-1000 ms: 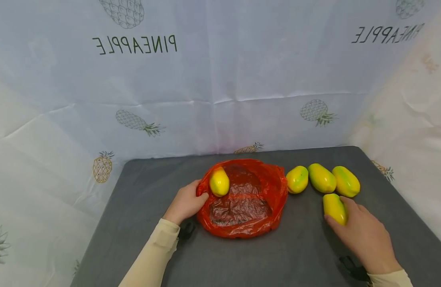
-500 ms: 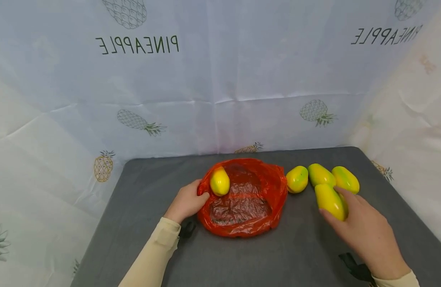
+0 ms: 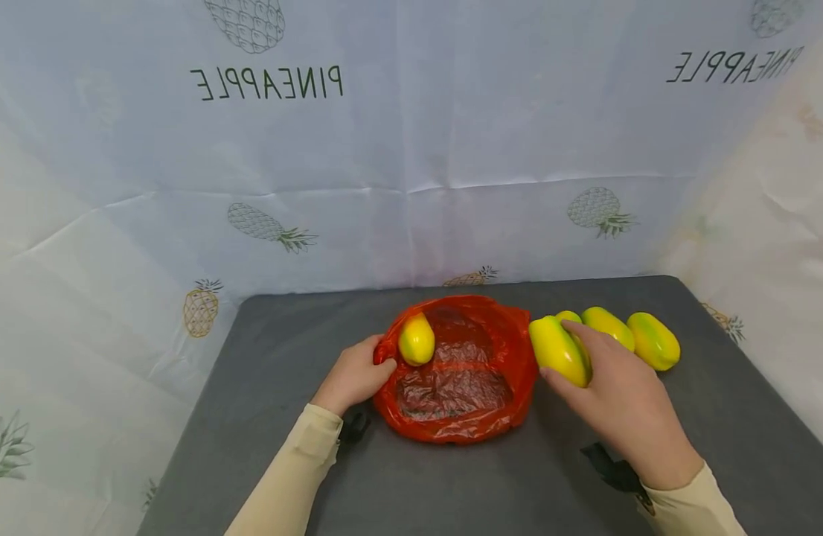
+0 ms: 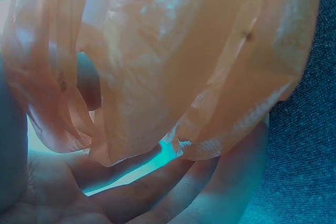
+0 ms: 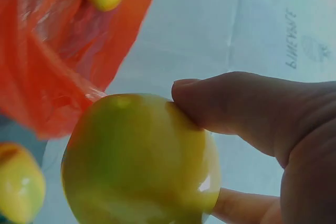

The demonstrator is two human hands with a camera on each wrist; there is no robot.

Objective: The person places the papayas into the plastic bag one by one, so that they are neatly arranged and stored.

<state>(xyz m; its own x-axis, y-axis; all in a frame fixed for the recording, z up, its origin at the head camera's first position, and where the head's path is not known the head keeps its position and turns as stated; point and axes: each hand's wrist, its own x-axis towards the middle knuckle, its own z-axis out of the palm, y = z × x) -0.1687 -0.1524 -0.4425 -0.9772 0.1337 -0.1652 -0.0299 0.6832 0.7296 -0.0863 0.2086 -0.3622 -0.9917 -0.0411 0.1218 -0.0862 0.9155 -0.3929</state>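
A red plastic bag [image 3: 458, 380] lies open on the grey table [image 3: 277, 335], with one yellow-green fruit [image 3: 416, 339] inside at its left. My left hand [image 3: 379, 359] grips the bag's left rim; in the left wrist view the bag's film [image 4: 184, 66] hangs over my curled fingers [image 4: 157, 182]. My right hand [image 3: 562, 356] holds a second yellow-green fruit [image 3: 552, 342] just off the table at the bag's right edge. The right wrist view shows that fruit [image 5: 139, 161] pinched under my thumb [image 5: 220, 100], beside the bag [image 5: 47, 51].
Three more yellow-green fruits lie at the table's right rear: one partly hidden behind my hand [image 3: 568, 316], one in the middle [image 3: 609, 326], one furthest right [image 3: 654, 341]. A white pineapple-print sheet [image 3: 411, 149] walls the back and sides.
My right hand lifted the fruit from the table's right side and carried it left to the bag's right edge. The left hand kept its hold on the bag's rim.
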